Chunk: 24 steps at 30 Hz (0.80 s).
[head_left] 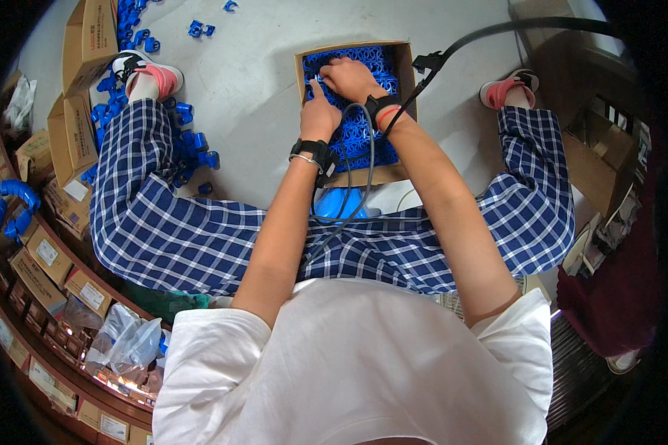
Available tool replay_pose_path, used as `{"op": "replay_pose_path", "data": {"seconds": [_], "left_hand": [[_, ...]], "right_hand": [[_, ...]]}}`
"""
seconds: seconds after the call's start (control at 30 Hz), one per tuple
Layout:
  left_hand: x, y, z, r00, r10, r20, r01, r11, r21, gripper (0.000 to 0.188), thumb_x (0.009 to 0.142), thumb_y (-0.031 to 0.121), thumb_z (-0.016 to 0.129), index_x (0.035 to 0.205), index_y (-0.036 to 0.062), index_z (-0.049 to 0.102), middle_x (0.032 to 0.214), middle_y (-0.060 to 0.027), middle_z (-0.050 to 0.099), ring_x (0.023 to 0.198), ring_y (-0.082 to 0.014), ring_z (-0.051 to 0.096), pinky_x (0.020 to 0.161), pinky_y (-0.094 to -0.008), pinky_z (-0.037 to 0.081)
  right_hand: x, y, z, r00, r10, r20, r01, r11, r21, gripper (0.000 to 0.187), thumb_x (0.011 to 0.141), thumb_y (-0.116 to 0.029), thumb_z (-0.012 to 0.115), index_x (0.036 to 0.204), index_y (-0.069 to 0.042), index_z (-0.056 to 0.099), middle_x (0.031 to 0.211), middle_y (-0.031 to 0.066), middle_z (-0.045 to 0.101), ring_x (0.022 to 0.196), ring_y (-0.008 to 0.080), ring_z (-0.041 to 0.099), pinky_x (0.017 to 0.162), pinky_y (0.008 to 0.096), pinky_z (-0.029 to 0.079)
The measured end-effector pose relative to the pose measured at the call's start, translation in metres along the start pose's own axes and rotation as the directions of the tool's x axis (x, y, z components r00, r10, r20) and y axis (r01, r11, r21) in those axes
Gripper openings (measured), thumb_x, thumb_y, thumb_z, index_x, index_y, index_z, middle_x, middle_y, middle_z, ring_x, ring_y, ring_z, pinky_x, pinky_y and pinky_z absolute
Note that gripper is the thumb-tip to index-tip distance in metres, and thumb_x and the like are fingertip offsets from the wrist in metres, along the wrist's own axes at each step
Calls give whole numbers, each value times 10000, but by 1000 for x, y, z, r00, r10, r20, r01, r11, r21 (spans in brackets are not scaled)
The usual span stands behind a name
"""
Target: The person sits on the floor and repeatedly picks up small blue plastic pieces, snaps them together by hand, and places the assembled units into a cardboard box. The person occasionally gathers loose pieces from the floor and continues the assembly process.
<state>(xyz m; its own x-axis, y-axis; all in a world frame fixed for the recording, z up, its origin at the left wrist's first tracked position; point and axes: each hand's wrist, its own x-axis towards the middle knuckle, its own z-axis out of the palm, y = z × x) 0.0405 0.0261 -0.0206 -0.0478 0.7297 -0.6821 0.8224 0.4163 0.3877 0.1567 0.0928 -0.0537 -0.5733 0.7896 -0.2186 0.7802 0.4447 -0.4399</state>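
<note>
Between my legs stands an open cardboard box (298,70), packed with rows of blue C-shaped plastic clips (364,152). My right hand (351,80) reaches across to the box's far left part, its fingers curled down onto the clips there. Whatever those fingertips grip is hidden under them. Just nearer, by the left wall, is my left hand (321,117), with its index finger stretched toward the right fingertips and the other fingers bent. Both wrists wear black bands, and a grey cable (367,122) runs over the box from them.
Loose blue clips (193,141) lie on the floor around my left foot, beside open cardboard cartons (73,137). Shelves with small boxes (46,252) curve along the left. A thick black cable (497,30) crosses at upper right, above another carton (600,159).
</note>
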Motion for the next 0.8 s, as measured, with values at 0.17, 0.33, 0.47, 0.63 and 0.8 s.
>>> {"op": "replay_pose_path", "data": {"seconds": [0.17, 0.33, 0.47, 0.63, 0.8], "left_hand": [[6, -4, 3, 999, -28, -46, 27, 999, -29, 803, 825, 214, 587, 1493, 53, 171, 888, -264, 667, 737, -382, 655, 686, -436, 529], [5, 0, -9, 988, -141, 61, 151, 966, -211, 778, 840, 198, 589, 1504, 120, 191, 845, -233, 676, 583, -302, 649, 557, -390, 521], [2, 5, -14, 975, -181, 127, 204, 959, -196, 793, 831, 176, 583, 1507, 131, 171, 854, -223, 678, 583, -296, 652, 506, -377, 525], [4, 4, -13, 985, -147, 90, 160, 974, -159, 796, 827, 166, 579, 1507, 127, 167, 858, -226, 679, 585, -309, 658, 515, -381, 540], [4, -1, -7, 992, -115, 58, 122, 980, -156, 739, 825, 171, 548, 1469, 13, 223, 887, -262, 664, 602, -322, 660, 563, -382, 547]], "right_hand": [[1, -2, -3, 1000, -9, 12, 9, 1000, -20, 176, 848, -214, 556, 918, -117, 686, 946, 99, 648, 945, 293, 621, 780, 433, 523], [5, -2, -6, 999, -23, 47, 25, 999, -41, 198, 855, -199, 533, 925, -114, 698, 953, 109, 654, 937, 300, 632, 773, 433, 534], [8, 0, -6, 995, -25, 98, 26, 999, -18, 204, 850, -171, 535, 959, -104, 694, 981, 134, 655, 964, 313, 637, 790, 432, 541], [8, 0, -5, 995, -41, 95, 44, 998, -38, 202, 847, -168, 545, 982, -112, 684, 989, 139, 652, 968, 324, 633, 789, 426, 542], [6, 4, -3, 995, -34, 89, 34, 999, 4, 194, 849, -183, 556, 982, -118, 682, 1006, 133, 643, 966, 325, 628, 786, 428, 539]]}}
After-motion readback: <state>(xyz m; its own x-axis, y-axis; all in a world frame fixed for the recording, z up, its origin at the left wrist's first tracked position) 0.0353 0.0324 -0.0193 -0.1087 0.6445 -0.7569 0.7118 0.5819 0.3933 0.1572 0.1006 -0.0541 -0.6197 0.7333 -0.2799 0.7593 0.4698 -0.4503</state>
